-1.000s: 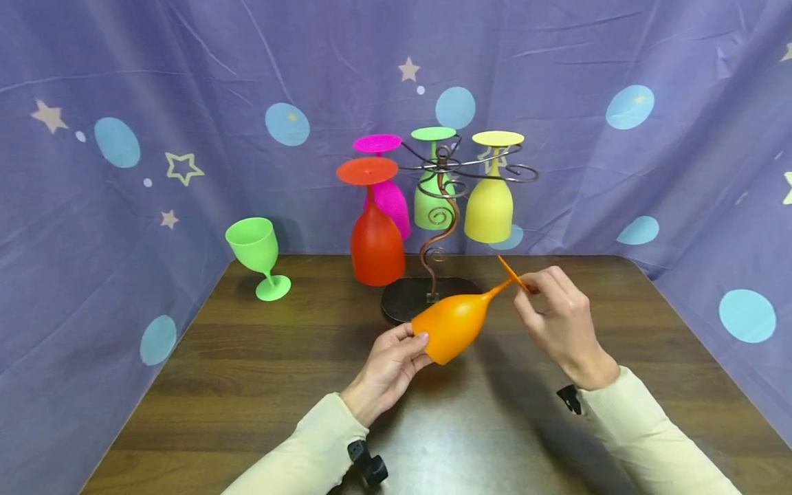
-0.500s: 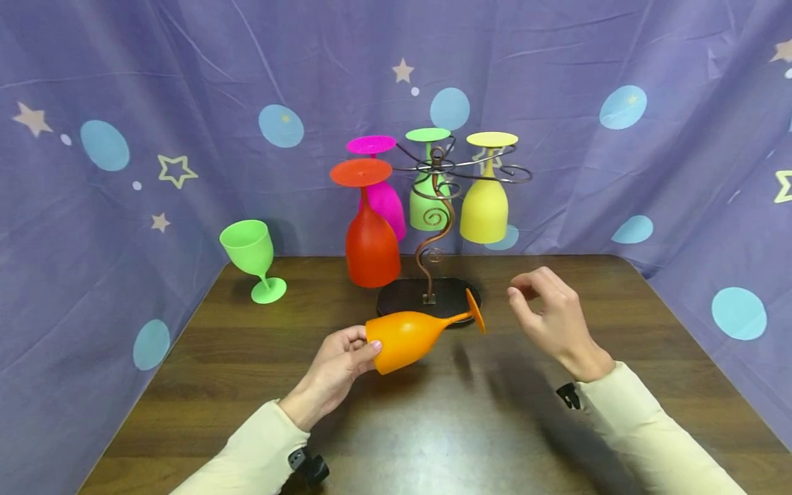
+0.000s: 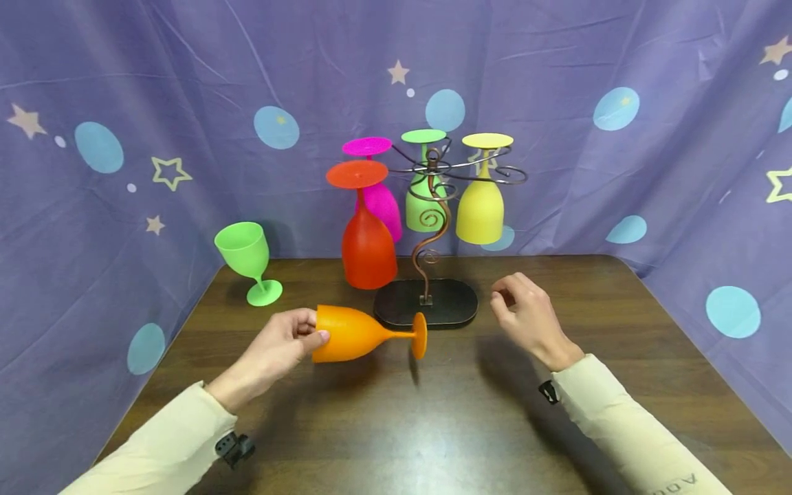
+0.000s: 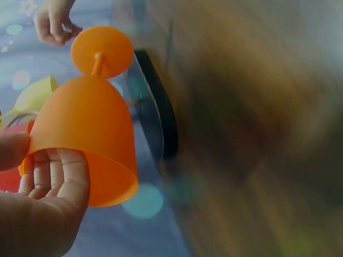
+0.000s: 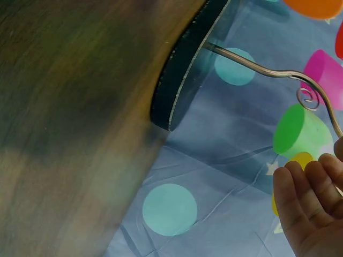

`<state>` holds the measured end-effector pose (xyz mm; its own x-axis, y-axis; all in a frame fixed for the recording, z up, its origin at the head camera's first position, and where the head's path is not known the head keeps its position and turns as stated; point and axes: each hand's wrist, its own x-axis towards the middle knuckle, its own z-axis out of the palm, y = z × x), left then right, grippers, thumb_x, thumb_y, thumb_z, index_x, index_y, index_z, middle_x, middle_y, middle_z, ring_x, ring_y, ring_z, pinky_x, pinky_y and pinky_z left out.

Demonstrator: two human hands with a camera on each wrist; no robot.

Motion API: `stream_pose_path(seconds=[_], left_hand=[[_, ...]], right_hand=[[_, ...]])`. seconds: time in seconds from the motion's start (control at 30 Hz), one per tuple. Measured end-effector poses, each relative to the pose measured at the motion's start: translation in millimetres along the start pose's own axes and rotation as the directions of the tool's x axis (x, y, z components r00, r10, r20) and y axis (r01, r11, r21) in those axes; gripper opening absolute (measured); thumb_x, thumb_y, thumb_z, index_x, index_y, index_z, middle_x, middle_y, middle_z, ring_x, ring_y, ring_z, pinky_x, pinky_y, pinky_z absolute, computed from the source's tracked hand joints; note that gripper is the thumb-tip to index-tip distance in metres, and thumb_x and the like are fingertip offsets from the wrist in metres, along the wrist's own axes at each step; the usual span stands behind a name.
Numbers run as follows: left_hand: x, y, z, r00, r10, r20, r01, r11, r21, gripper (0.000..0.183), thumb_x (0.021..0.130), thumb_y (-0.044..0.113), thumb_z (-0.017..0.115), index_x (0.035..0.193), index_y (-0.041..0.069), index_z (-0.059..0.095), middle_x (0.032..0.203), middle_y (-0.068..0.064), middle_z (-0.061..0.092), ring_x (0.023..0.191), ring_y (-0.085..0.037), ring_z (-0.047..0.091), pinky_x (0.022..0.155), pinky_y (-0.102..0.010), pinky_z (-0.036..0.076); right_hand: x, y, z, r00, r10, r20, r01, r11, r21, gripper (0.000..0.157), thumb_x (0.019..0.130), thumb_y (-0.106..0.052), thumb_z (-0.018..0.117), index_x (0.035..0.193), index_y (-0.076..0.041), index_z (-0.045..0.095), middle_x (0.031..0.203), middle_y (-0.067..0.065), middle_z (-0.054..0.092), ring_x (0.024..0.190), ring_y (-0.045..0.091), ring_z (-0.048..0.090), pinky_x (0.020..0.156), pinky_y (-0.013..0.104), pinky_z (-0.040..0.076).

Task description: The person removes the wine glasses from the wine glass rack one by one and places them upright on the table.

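Note:
My left hand (image 3: pixel 272 350) holds an orange plastic wine glass (image 3: pixel 349 333) by its rim, thumb outside and fingers inside the bowl, as the left wrist view shows. The glass lies sideways in the air, its foot pointing right. My right hand (image 3: pixel 529 316) hovers over the table to the right of the rack, fingers loosely curled around nothing. Behind them stands a metal stemware rack (image 3: pixel 425 292). Upside down on it hang a red glass (image 3: pixel 369 251), a magenta glass (image 3: pixel 383 206), a green glass (image 3: pixel 423 213) and a yellow glass (image 3: pixel 480 213).
Upright at the back left of the wooden table (image 3: pixel 396 426) stands another green glass (image 3: pixel 244 251). A purple curtain (image 3: pixel 532 62) with stars and blue dots closes off the back and both sides. The rack's curled wire arms (image 3: pixel 510 175) reach out to the right.
My right hand has let go of the orange glass's foot. The left hand has carried the glass left and turned it level. The right hand has shifted slightly left.

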<state>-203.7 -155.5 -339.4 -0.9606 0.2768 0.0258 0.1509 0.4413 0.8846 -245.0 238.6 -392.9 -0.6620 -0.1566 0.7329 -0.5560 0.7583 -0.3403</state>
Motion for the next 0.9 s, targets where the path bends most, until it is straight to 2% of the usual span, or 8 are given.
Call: stream_pose_path(seconds=[0.07,0.13,0.27,0.47,0.63,0.73,0.83,0.9], left_hand=[[0.0,3.3,-10.5,1.000,0.025,-0.019,-0.023,0.995,0.102,0.010,0.088,0.005,0.063,0.094,-0.002,0.060,0.078,-0.006,0.059,0.070,-0.015,0.053,0.059,-0.025,0.043],[1.0,6.4,-20.0,0.998,0.060,-0.025,-0.054,0.978,0.201,0.008,0.088,0.006,0.064,0.090,0.001,0.058,0.076,-0.004,0.058,0.068,-0.015,0.052,0.058,-0.025,0.042],[6.3,12.5,-35.7,0.991,0.133,-0.013,-0.119,0.924,0.364,0.010,0.088,0.005,0.064,0.084,0.005,0.054,0.074,-0.002,0.058,0.067,-0.014,0.052,0.061,-0.025,0.042],[19.3,20.0,-51.6,0.971,0.237,0.015,-0.207,0.815,0.540,0.007,0.086,0.004,0.063,0.084,0.007,0.058,0.075,0.000,0.062,0.068,-0.014,0.055,0.064,-0.031,0.045],[30.8,25.1,-59.6,0.959,0.282,0.019,-0.228,0.734,0.639,0.011,0.087,0.004,0.062,0.082,0.007,0.053,0.069,0.000,0.052,0.062,-0.016,0.048,0.059,-0.032,0.039],[39.3,25.2,-62.1,0.948,0.317,0.032,-0.246,0.664,0.706,0.016,0.086,0.003,0.062,0.078,0.008,0.049,0.064,0.000,0.044,0.059,-0.017,0.043,0.056,-0.031,0.034],[48.7,24.3,-63.2,0.933,0.353,0.060,-0.272,0.589,0.761,0.018,0.084,0.001,0.061,0.076,0.009,0.048,0.063,-0.001,0.043,0.058,-0.019,0.044,0.055,-0.033,0.035],[54.5,23.4,-64.2,0.930,0.361,0.075,-0.276,0.549,0.789,0.017,0.082,-0.001,0.061,0.076,0.009,0.049,0.065,-0.002,0.046,0.059,-0.022,0.047,0.054,-0.036,0.039]], right_hand=[[0,1,3.5,1.000,0.020,0.021,-0.020,1.000,-0.019,0.006,0.082,-0.011,0.058,0.084,-0.011,0.064,0.081,-0.003,0.057,0.072,0.012,0.056,0.064,0.030,0.048],[-1,1,6.5,0.999,0.040,0.037,-0.038,0.999,-0.037,0.005,0.082,-0.011,0.058,0.083,-0.012,0.063,0.081,-0.002,0.057,0.072,0.014,0.056,0.064,0.031,0.047],[-1,4,11.7,0.994,0.082,0.075,-0.079,0.996,-0.049,0.005,0.081,-0.010,0.058,0.083,-0.011,0.063,0.082,0.003,0.058,0.073,0.020,0.058,0.065,0.034,0.047],[-1,11,22.2,0.981,0.152,0.121,-0.144,0.987,-0.069,0.005,0.080,-0.011,0.060,0.083,-0.010,0.063,0.082,0.004,0.058,0.073,0.019,0.058,0.066,0.034,0.048],[1,15,30.9,0.962,0.218,0.162,-0.205,0.974,-0.094,0.008,0.081,-0.013,0.061,0.087,-0.009,0.064,0.082,0.002,0.056,0.073,0.018,0.055,0.066,0.035,0.046],[1,17,35.7,0.949,0.253,0.189,-0.234,0.965,-0.114,0.011,0.081,-0.015,0.062,0.088,-0.007,0.063,0.083,0.004,0.055,0.073,0.020,0.054,0.066,0.037,0.045],[1,19,39.6,0.928,0.296,0.225,-0.274,0.954,-0.126,0.014,0.082,-0.018,0.064,0.089,-0.006,0.061,0.085,0.008,0.055,0.074,0.023,0.053,0.066,0.039,0.045],[1,19,42.1,0.911,0.327,0.252,-0.301,0.944,-0.134,0.018,0.083,-0.020,0.065,0.091,-0.005,0.061,0.087,0.010,0.055,0.075,0.025,0.053,0.067,0.040,0.045]])
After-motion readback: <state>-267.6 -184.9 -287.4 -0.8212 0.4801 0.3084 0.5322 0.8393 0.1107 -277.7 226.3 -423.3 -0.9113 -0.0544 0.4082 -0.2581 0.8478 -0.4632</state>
